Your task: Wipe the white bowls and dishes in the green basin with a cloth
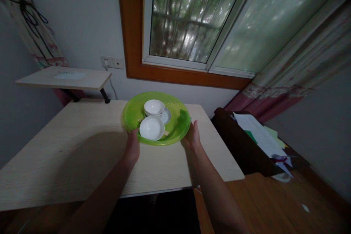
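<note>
You are gripping a green tray point(175, 131) at the far side of the pale surface point(159, 166), below a window point(189, 18). Your left hand point(133, 145) is clasping the tray's near-left rim, and your right hand point(193, 138) is cupping its right rim; the fingers of both are mostly hiding from view. Whether the tray is resting on the surface or hanging just above it, you cannot tell from here.

Inside the tray, a white bowl point(151, 128) is sitting nearest you, just in front of a bowl stack point(154, 107). A small plate point(166, 116) is lying against the stack's right side. Toward the tray's right rim, a darker green shape point(183, 114) is showing, too blurred to name.

To the left, a raised shelf point(95, 77) is standing on the surface; to the right, papers point(259, 135) are lying on dark furniture point(233, 150).
</note>
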The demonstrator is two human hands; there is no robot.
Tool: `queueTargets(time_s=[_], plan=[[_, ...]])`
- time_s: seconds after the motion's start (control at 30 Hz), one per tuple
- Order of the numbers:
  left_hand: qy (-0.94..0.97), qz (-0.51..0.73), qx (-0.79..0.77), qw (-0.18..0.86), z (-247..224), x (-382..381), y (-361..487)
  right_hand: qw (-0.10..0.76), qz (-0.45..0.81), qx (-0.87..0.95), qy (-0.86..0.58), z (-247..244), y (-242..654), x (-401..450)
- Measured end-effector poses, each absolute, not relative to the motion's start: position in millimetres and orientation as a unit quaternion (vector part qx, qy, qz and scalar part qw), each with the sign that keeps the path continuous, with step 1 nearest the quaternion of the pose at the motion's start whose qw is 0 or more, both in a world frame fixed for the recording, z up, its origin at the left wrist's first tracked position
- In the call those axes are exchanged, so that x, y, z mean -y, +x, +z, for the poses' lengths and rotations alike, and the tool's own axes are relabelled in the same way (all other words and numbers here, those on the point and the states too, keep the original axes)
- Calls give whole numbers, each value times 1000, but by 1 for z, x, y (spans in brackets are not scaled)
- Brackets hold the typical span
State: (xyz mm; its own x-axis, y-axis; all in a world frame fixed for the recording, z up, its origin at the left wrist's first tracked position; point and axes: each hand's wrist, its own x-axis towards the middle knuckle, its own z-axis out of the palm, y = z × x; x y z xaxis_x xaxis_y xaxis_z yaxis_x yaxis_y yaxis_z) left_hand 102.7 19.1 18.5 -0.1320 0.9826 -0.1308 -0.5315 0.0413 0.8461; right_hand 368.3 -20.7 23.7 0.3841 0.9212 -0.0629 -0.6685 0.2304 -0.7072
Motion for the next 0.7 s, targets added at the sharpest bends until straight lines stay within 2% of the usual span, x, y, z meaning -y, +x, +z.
queueTargets(time_s=[0.23,0.37,0.53,0.7], plan=[[311,605,-488,548,15,38,140,761,533,179,-324,22,373,25],[360,588,-494,530,8,51,133,758,537,169,-331,18,383,22],[364,618,-481,504,2,13,90,763,525,153,-346,11,389,17],[313,635,-430,561,24,-48,61,767,518,158,-345,7,389,14]])
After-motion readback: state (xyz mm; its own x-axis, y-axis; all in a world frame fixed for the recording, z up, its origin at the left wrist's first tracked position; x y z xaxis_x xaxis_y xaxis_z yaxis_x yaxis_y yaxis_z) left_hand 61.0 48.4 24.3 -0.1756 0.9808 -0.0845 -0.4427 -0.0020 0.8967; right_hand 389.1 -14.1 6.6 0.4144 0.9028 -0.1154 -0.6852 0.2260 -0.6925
